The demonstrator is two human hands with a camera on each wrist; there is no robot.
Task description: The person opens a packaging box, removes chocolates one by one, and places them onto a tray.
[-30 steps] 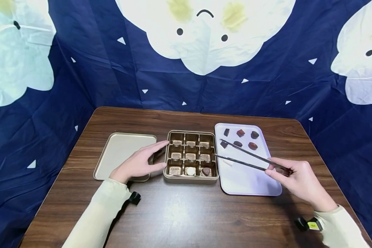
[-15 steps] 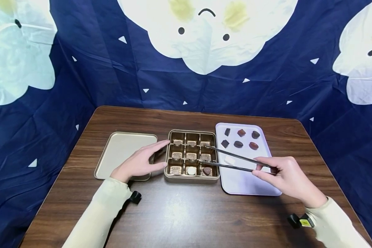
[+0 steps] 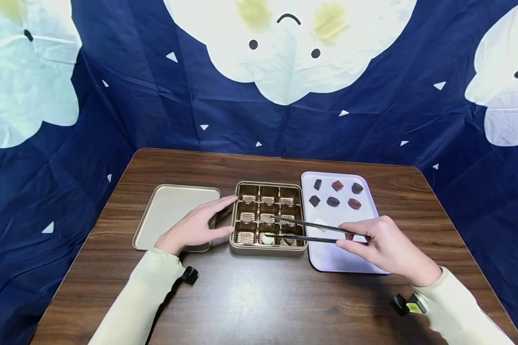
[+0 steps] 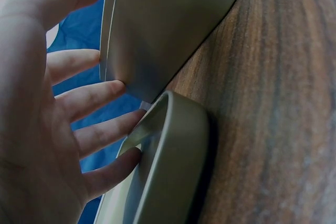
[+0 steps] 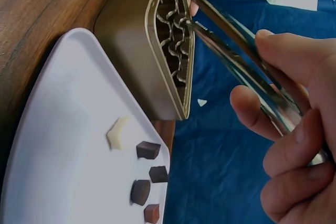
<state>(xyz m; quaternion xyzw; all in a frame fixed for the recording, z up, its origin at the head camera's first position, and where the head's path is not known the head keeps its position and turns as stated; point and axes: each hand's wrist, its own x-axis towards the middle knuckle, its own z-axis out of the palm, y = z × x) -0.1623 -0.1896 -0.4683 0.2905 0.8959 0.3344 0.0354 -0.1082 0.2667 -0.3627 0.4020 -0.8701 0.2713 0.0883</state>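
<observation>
A golden tin (image 3: 268, 250) with a divided insert stands mid-table. My left hand (image 3: 190, 231) keeps its fingers spread, with thumb and fingertips at the tin's left wall. My right hand (image 3: 382, 245) holds long metal tweezers (image 5: 223, 48) between thumb and fingers. Their two tips are apart, over the middle and front rows of the tin, with nothing between them. A round white chocolate (image 3: 267, 239) sits in the front middle compartment, close under one tip. The dark chocolate (image 3: 289, 241) in the front right compartment is partly covered by the tweezers.
At right lies a pale lilac tray (image 3: 349, 261) bearing several dark and reddish chocolates and a white piece (image 5: 116, 134). The flat gold lid (image 3: 177, 206) lies at left, partly behind my left hand. A blue cloth (image 3: 224, 110) hangs behind the table.
My right hand has moved left, carrying the tweezers from over the tray to over the tin's front compartments. The left hand stays at the tin's wall.
</observation>
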